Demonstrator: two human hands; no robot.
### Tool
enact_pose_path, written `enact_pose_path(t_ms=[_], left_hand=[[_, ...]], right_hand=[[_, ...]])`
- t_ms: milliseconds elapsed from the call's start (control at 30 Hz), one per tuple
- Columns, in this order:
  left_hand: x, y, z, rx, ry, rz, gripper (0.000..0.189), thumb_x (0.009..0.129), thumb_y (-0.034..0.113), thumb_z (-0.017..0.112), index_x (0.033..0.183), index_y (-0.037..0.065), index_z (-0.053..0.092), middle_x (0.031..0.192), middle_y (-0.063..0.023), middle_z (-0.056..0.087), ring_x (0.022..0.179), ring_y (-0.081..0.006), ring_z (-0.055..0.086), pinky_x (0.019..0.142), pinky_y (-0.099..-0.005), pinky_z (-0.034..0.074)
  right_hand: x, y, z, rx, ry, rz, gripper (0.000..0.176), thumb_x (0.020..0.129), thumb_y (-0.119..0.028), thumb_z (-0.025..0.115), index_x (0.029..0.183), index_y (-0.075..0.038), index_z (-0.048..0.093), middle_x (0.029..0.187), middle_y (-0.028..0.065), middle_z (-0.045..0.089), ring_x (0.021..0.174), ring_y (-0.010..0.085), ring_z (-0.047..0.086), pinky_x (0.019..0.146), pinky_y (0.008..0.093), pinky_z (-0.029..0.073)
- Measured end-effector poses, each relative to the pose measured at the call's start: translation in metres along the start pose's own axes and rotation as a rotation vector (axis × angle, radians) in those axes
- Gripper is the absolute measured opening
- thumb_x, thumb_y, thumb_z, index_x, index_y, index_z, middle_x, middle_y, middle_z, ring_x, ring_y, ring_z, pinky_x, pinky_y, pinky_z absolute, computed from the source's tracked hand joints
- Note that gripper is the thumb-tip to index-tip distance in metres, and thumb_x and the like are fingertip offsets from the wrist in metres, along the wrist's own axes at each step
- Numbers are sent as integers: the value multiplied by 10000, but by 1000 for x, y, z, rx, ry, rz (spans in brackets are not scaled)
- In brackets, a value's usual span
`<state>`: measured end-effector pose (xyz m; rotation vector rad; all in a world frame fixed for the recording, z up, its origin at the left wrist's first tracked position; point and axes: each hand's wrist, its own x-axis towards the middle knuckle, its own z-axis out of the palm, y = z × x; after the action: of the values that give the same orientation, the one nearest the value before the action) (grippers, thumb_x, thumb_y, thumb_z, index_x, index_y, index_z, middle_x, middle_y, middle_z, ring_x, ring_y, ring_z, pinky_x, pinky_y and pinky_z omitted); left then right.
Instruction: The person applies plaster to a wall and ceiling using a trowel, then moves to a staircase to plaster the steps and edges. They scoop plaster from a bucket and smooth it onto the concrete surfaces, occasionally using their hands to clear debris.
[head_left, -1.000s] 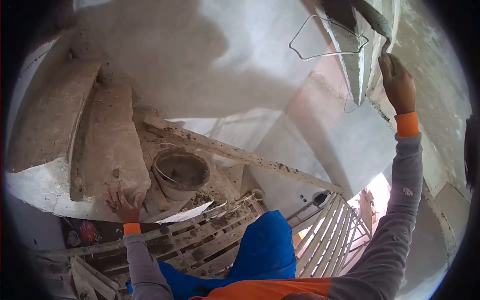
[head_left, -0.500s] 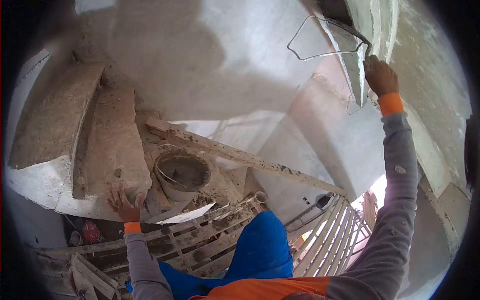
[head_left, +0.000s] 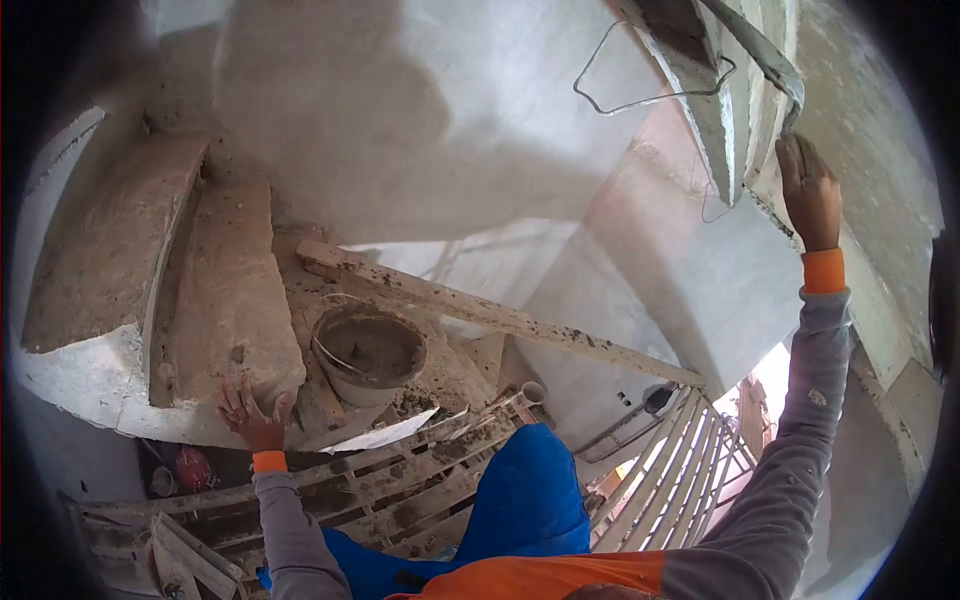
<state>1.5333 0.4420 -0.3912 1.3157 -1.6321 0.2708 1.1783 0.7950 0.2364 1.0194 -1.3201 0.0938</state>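
My left hand [head_left: 258, 422] lies with spread fingers on the front edge of a rough concrete step [head_left: 232, 300]. High on the right, my right hand [head_left: 812, 198] is closed around the handle end of a trowel [head_left: 768, 58], its long grey blade seen nearly edge-on against the plastered wall edge [head_left: 790, 30]. Left of the trowel, a bent wire loop [head_left: 655, 103] sticks out by a wedge-shaped concrete corner [head_left: 728, 150]. A bucket [head_left: 352, 388] with dark wet mortar stands right of the step.
A long wooden beam [head_left: 490, 308] slants behind the bucket. Dirty wooden slats [head_left: 420, 480] run below, beside my blue-clad knee [head_left: 530, 490]. Pale bars [head_left: 660, 470] stand at the lower right. A red object [head_left: 195, 468] sits under the step.
My right hand has moved right and slightly down with the trowel, which now lies nearer the right wall. My left hand stays on the step; the view has shifted a little.
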Motion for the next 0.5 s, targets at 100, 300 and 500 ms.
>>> enact_pose_path(t_ms=[100,300,500], left_hand=[[-2,-4,5,18,6,16,773,777,636,519,1368,165,359,1480,-102,206,1374,-315,147,1093,-523,74],[-4,-3,5,94,-36,13,803,780,651,494,1381,143,333,1482,-121,192,1375,-322,150,1092,-525,87],[11,23,-24,70,-86,-42,833,772,616,534,1392,107,310,1491,-135,158,1381,-339,111,1094,-530,115]], right_hand=[[-41,28,22,42,38,65,302,888,-292,559,1011,-17,581,842,226,625,778,394,608,664,434,478],[-136,43,75,-34,-250,301,357,891,-358,525,1013,-25,573,996,161,572,854,341,586,754,421,470],[-144,62,196,74,-67,300,399,877,-408,516,1059,-56,557,1034,146,592,904,344,583,750,430,472]])
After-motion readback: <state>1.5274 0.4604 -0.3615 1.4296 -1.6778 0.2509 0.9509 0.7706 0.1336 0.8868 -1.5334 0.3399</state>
